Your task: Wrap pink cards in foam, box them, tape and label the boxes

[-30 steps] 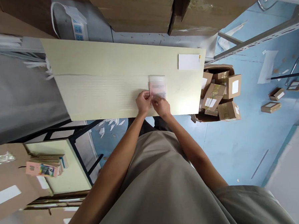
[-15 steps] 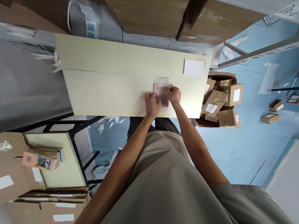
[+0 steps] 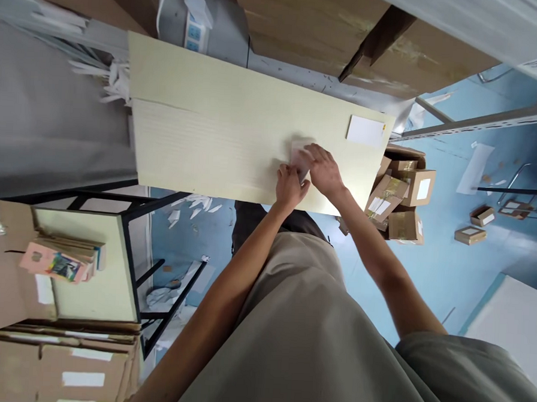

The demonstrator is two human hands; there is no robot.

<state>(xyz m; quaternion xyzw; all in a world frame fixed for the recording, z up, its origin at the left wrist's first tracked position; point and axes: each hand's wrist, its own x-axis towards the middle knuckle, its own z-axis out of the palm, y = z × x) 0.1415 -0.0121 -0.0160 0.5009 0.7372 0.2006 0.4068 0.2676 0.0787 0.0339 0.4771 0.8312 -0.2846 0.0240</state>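
A small flat packet (image 3: 300,162), pale pink with a whitish upper end, is on the cream tabletop (image 3: 236,121). It is blurred and partly covered by my hands, so its exact kind cannot be told. My left hand (image 3: 291,187) grips its lower left part with curled fingers. From the right, my right hand (image 3: 325,170) reaches across its upper part, with the fingers stretched out and slightly smeared by motion. Farther right on the same table lies a white rectangular pad or card stack (image 3: 366,130).
An open carton (image 3: 403,153) of small brown boxes stands beyond the table's right end. Large cartons (image 3: 304,32) and a power strip (image 3: 194,34) line the back edge. Lower left, pink printed packets (image 3: 56,263) rest on a side table (image 3: 105,300) beside folded cardboard (image 3: 84,368).
My right hand has gone from pinching the packet's right edge to lying stretched over its upper part. Less of the pink shows now. The whole view has tilted and shifted.
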